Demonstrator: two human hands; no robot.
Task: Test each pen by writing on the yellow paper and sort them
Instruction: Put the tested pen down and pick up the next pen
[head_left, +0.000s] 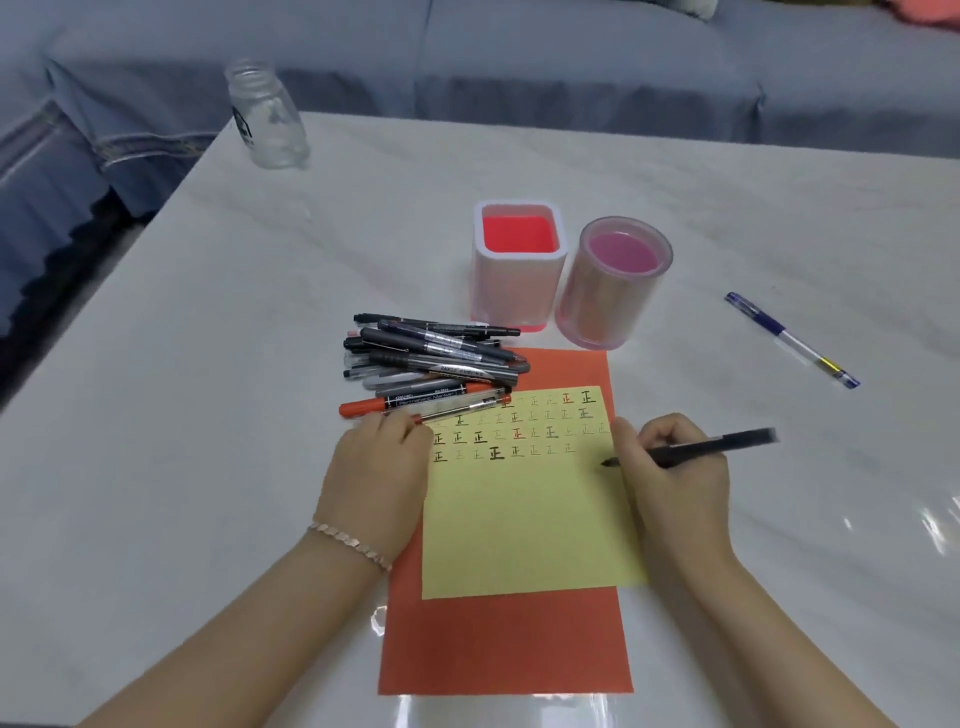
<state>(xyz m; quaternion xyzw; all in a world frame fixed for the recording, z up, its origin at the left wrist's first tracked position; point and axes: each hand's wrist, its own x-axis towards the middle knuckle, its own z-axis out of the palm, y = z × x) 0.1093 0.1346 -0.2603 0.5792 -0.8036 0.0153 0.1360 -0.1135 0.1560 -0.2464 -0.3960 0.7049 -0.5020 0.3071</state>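
Both forearms enter from the bottom edge. Right hand (675, 478), centre right, grasps a black pen (717, 446) in a writing hold. The uncapped tip points left at the right edge of the yellow paper (524, 519), at the end of the fourth row of marks. Tip contact cannot be told. Left hand (376, 462) rests on the paper's left edge with fingers curled under; cannot tell whether it holds anything.

Table (208, 415): white marbled, glossy, fills most of the frame. Grey-blue sofa (519, 52) runs along the top.

Orange sheet (509, 639), lower centre, lies under the yellow paper. The paper carries four rows of "正" marks across its top, in black, grey and red.

Two holders stand side by side, above centre: square (511, 286) on the left, round (597, 306) on the right, close together.

Clear bottle (267, 117), upper left, near the table corner.

Pen pile (431, 364), centre, just left of the holders, overlaps the upper left corner of the orange sheet. A clear pen (457, 408) at its near edge lies just above the left hand's knuckles.

Blue pen (792, 340) lies alone on the right, well apart from the pile.

Bracelet (350, 543) on the left wrist.
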